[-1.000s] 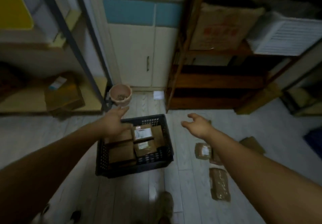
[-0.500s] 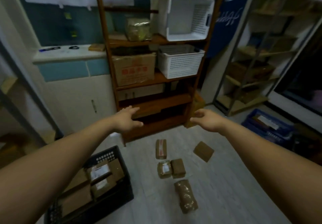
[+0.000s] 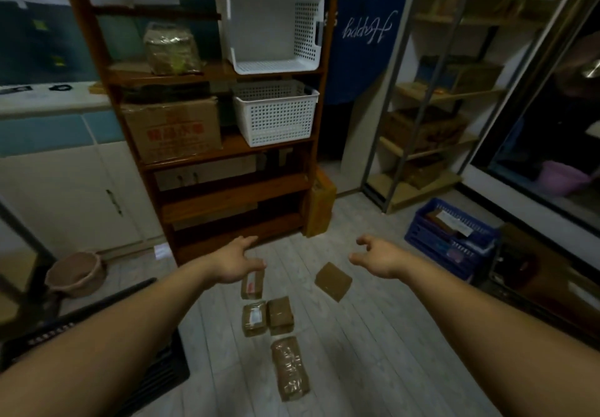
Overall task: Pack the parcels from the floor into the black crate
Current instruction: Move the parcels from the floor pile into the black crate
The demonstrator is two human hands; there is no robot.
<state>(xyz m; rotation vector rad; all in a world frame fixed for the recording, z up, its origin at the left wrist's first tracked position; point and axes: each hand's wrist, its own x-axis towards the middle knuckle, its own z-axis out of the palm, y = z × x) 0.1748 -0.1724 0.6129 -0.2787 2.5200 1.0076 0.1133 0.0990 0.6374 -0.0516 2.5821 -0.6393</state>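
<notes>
While left hand (image 3: 235,262) and right hand (image 3: 378,259) hover, fingers spread, brown taped parcels (image 3: 333,281) lie scattered

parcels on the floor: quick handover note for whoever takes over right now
Left hand: open, empty, over the red-labelled parcel.
Right hand: open, empty.
Four more on the floor: left middle parcel, right middle parcel, square parcel to the right, long parcel nearest.
Black crate lower left, inside hidden by the left forearm.
Done: cannot tell. Left: all five parcels.
</notes>
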